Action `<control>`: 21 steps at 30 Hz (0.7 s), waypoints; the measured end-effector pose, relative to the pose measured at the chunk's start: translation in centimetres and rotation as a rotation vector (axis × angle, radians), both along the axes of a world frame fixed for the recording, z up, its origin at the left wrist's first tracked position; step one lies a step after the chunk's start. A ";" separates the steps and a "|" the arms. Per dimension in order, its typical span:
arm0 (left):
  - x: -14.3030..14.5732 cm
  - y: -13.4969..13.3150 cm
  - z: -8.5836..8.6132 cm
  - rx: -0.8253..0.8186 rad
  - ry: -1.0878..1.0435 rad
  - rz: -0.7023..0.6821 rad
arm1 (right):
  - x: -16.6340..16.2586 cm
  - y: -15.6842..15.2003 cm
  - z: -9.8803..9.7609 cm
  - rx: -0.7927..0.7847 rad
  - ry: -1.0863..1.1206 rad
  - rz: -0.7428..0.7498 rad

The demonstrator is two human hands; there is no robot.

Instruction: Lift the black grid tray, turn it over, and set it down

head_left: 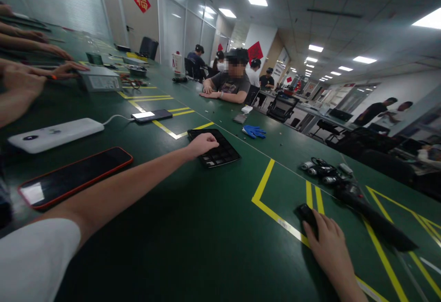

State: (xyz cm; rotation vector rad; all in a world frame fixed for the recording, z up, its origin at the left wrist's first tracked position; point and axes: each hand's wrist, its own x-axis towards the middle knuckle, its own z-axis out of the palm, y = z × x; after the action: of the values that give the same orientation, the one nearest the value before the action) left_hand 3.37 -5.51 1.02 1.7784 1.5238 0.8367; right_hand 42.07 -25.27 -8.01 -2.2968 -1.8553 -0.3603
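Note:
My left hand (203,145) reaches out over a flat black tray (228,154) with a grid of small compartments. Its fingers are curled and pressed together at the tray; whatever they may hold is hidden or too small to make out. At the lower right, my right hand (327,237) is closed around a small black oblong object (308,215), whose front end sticks out past the fingers. That object is on or just above the green table (206,228), beside a yellow tape line. Its exact kind does not show.
Left of my arm lie an orange-rimmed phone (79,175), a white power bank (57,134) and a cabled phone (151,115). Beyond the tray is a blue glove (254,131). Black cabled gear (344,187) lies right. A person (230,81) sits opposite; other people's hands (65,68) work at left.

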 end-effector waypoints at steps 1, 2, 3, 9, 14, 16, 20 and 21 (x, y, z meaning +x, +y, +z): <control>-0.5 0.6 -0.2 0.088 0.176 0.023 | 0.0 0.0 0.0 -0.003 0.007 -0.003; -0.9 1.1 -0.4 0.158 0.369 0.038 | 0.0 0.0 0.0 -0.003 0.015 -0.006; -1.2 1.6 -0.7 0.196 0.541 0.043 | 0.0 0.0 0.1 -0.001 0.023 -0.007; -1.1 2.9 -1.6 0.152 0.808 0.007 | 0.3 0.0 0.1 0.038 0.143 0.001; -0.6 1.4 -1.8 0.194 0.783 -0.062 | -2.7 0.4 0.9 0.085 0.445 0.091; -0.2 -0.1 -2.0 0.219 0.747 -0.132 | -5.4 0.6 1.4 0.085 0.566 0.118; 2.0 -4.0 -2.5 0.258 0.565 -0.325 | -11.0 1.2 1.8 0.101 0.804 0.185; 2.8 -5.0 -2.6 0.258 0.509 -0.371 | -11.9 1.3 1.7 0.122 0.841 0.199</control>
State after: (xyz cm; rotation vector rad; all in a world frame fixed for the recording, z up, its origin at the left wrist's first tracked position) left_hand 6.13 -10.55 -1.62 2.5094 1.3468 0.4245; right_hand 30.15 -23.93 -6.34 -1.7355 -1.5189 0.4466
